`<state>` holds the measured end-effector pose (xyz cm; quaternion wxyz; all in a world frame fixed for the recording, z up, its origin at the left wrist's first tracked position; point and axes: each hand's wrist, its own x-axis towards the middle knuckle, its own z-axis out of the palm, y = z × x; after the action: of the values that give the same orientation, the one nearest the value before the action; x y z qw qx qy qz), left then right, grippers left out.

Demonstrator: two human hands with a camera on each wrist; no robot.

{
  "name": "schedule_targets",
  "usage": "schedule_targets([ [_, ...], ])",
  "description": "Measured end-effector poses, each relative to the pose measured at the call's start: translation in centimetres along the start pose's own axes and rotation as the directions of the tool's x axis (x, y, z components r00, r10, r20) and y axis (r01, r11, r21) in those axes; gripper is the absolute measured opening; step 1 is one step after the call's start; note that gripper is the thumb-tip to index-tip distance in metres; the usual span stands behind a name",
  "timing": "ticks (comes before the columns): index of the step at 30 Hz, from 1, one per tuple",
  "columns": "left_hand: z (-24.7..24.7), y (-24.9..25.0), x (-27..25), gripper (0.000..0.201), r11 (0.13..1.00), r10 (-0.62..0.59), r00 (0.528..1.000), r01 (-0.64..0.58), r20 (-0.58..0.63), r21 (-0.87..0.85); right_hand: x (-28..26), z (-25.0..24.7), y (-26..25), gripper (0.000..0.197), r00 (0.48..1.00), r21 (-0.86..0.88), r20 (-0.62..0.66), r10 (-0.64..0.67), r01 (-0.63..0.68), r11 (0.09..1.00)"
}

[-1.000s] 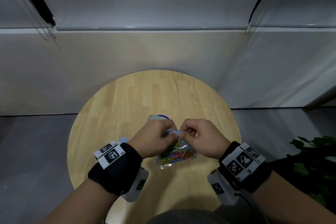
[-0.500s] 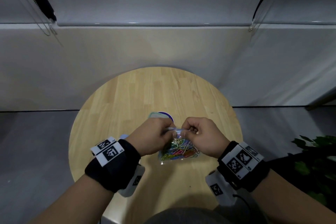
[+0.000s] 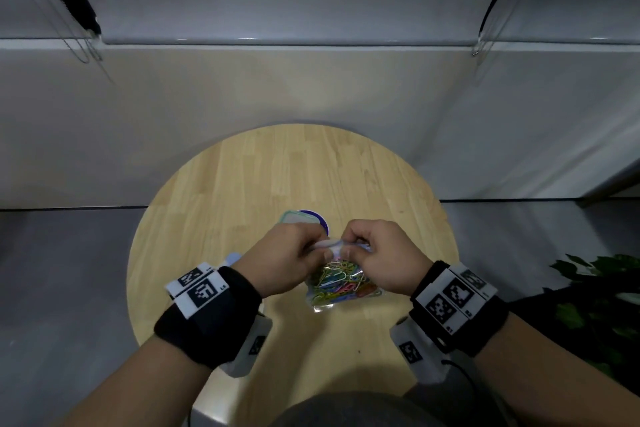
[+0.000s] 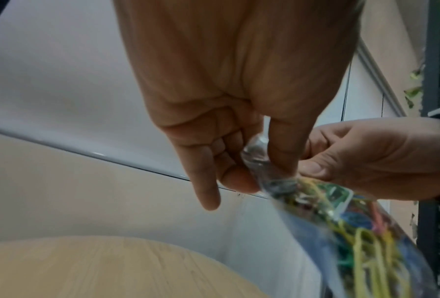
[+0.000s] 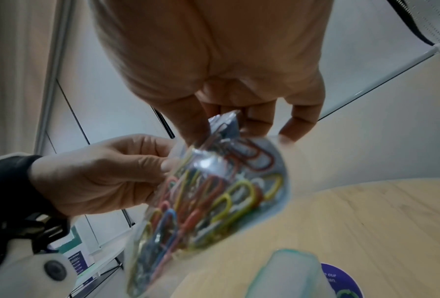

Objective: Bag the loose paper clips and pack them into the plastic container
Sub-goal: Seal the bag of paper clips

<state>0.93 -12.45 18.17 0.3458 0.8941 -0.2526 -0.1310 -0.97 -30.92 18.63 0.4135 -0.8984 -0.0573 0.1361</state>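
A small clear plastic bag (image 3: 341, 288) full of coloured paper clips hangs above the round wooden table (image 3: 242, 191). My left hand (image 3: 287, 258) and my right hand (image 3: 377, 260) both pinch its top edge, knuckles close together. In the left wrist view the left hand (image 4: 242, 161) pinches the crumpled bag top (image 4: 257, 159) between thumb and fingers. The right wrist view has the right hand (image 5: 214, 125) pinching the other end of the bag (image 5: 208, 193). A clear plastic container with a teal rim (image 3: 298, 217) stands just behind the hands, mostly hidden; it also shows low in the right wrist view as the container (image 5: 288, 276).
A round purple sticker (image 3: 320, 220) lies on the table by the container. A pale object (image 3: 232, 258) peeks out left of my left wrist. A green plant (image 3: 602, 291) stands at the right, off the table. A white wall runs behind.
The hands and the bag have stayed in nearly the same place over the table; the fingers have shifted a little along the bag's top edge.
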Motion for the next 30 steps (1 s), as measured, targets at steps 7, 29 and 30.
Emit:
schedule_targets([
  [7, 1.0, 0.1, -0.1, 0.023, 0.996, 0.042, 0.997, -0.036, -0.067, 0.082, 0.2, 0.7, -0.3, 0.005, 1.0, -0.059, 0.019, -0.025, 0.026, 0.998],
  [29, -0.1, -1.1, -1.6, 0.025, 0.995, -0.089, 0.996, 0.089, -0.011, -0.046, -0.2, 0.9, -0.2, 0.009, 1.0, 0.05, 0.012, -0.005, 0.004, 0.999],
  [30, -0.2, -1.2, -1.7, 0.025, 0.996, -0.086, 0.996, 0.085, -0.023, -0.037, -0.1, 0.8, -0.1, 0.01, 1.0, 0.054, 0.009, -0.013, 0.012, 0.998],
])
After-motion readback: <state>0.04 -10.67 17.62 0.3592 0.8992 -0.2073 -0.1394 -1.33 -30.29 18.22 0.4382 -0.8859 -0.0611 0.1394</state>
